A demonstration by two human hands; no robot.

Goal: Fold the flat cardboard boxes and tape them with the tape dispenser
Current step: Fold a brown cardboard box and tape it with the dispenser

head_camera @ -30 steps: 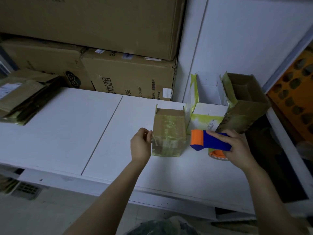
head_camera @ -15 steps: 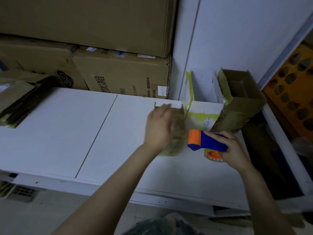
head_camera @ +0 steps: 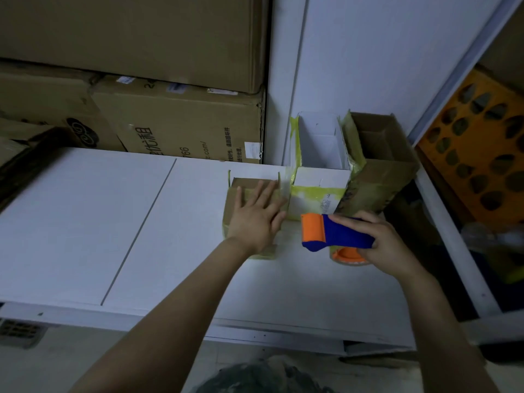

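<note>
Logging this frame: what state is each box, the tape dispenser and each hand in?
Small brown box: on the table, taped, far end open.
Left hand: flat on the small brown box, fingers straight.
Tape dispenser: gripped by the right hand.
White box: upright, top open.
Larger brown box: tilted, top open.

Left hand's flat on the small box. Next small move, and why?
Probably swing the tape dispenser left onto the small box: the left hand presses it down with straight fingers, and the right hand grips the dispenser just beside it.
</note>
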